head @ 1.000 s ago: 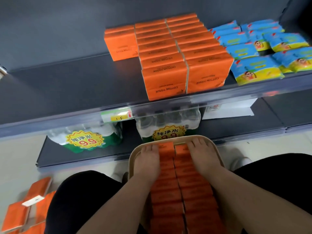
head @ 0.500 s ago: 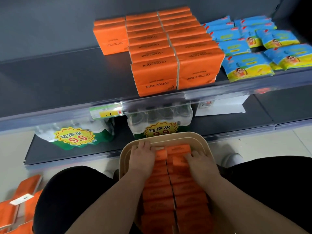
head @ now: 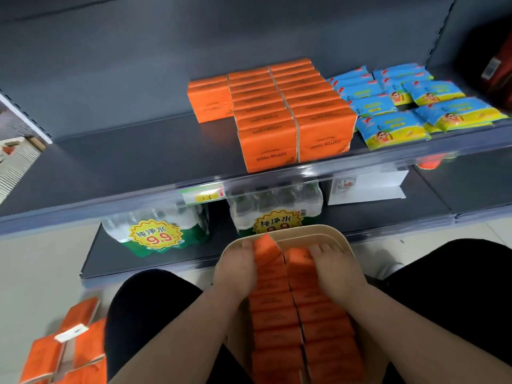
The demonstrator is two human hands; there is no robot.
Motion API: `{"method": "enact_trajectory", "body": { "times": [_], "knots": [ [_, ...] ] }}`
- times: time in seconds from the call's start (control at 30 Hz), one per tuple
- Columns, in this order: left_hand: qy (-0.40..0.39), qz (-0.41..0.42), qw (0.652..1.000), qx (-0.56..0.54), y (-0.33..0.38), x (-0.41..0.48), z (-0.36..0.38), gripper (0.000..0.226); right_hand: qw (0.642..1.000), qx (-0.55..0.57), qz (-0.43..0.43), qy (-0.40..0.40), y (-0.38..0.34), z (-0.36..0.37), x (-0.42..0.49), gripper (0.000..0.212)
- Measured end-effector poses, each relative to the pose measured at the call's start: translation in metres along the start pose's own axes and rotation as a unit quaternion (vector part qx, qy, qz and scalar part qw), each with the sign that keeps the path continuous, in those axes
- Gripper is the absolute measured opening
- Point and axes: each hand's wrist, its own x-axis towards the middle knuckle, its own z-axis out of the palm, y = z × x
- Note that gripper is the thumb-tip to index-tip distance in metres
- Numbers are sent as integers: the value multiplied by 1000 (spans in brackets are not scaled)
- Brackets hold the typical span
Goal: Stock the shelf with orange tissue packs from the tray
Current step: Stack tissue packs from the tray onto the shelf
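Observation:
A beige tray [head: 331, 236] rests on my lap, filled with two rows of orange tissue packs [head: 277, 320]. My left hand [head: 235, 268] grips the front pack of the left row [head: 267, 249], which is tilted up out of the row. My right hand [head: 336, 268] closes on the front pack of the right row [head: 300, 257], also lifted slightly. On the dark shelf [head: 124, 164] above stand two full rows of orange packs [head: 291, 117], with one more pack [head: 209, 98] at the back left.
Blue-and-yellow packs [head: 393, 128] lie right of the orange ones on the shelf. Water bottle packs with 9.9 labels [head: 156, 234] sit on the lower shelf. More orange packs [head: 66, 353] lie on the floor at my left. My knees flank the tray.
Both hands slid to the front packs in the tray and closed on them; the left pack has tipped up and the right one has lifted a little. The camera has tilted downward.

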Motion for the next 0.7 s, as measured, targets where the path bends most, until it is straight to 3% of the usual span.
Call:
{"method": "enact_trajectory", "body": {
  "times": [0.3, 0.43, 0.57, 0.7],
  "knots": [
    [169, 54, 980, -95, -2, -42, -80, 37, 983, -22, -31, 179, -15, -87, -21, 49],
    [254, 23, 959, -121, 0, -32, -141, 35, 962, -3, -39, 271, -28, -151, -12, 56],
    [272, -15, 954, -127, -6, -10, -184, 27, 946, 8, -53, 319, -40, -201, 11, 54],
    [232, -13, 971, -62, -15, 18, -212, 34, 940, 1, -58, 336, -48, -228, 43, 51]
  ]
}}
